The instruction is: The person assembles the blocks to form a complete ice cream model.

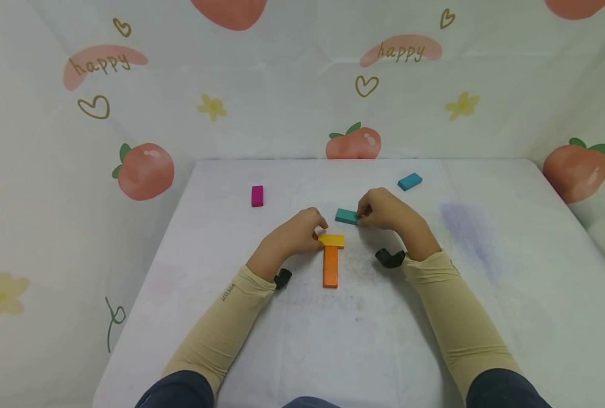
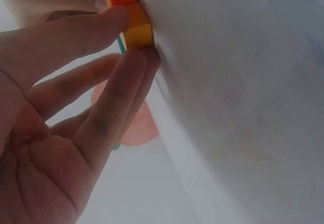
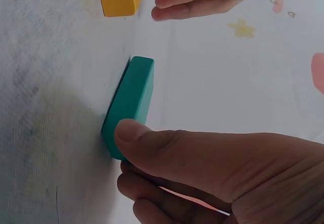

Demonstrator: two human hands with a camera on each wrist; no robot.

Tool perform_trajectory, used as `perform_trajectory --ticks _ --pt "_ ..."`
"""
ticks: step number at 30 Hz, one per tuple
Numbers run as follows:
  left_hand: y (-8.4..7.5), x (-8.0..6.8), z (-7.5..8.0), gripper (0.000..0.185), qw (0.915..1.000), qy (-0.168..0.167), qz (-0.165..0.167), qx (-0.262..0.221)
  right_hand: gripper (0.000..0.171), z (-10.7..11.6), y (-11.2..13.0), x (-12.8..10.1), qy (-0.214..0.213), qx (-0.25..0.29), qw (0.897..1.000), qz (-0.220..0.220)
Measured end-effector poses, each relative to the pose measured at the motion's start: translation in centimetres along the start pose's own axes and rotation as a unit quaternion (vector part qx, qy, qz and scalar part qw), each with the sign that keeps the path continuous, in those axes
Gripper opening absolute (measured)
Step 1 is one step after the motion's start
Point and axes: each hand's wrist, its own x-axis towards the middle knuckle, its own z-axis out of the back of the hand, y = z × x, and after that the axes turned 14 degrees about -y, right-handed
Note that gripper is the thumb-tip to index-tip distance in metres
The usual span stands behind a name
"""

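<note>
Head view: the left hand (image 1: 294, 232) has thumb and fingers pinched on the left end of the yellow block (image 1: 334, 241), seemingly to steady it crosswise against the far end of the orange block (image 1: 330, 267); the right hand (image 1: 390, 213) pinches the teal block (image 1: 345, 216) by its right end, probably to leave the other end unobstructed; teal sits beyond yellow, apart from it, on or just above the bench (image 1: 358, 351); magenta block (image 1: 257, 196) and blue block (image 1: 409, 181) lie farther off, untouched.
</note>
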Motion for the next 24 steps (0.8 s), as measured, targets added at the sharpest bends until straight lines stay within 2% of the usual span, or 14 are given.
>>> perform_trajectory --ticks 14,24 --pt "0.1 -0.1 0.0 0.052 1.0000 0.002 0.003 -0.003 0.012 -0.4 1.2 0.0 0.026 0.012 1.000 0.004" --pt "0.2 -0.1 0.0 0.047 0.9999 -0.006 -0.013 -0.010 0.009 -0.9 2.1 -0.1 0.034 0.008 0.999 0.017"
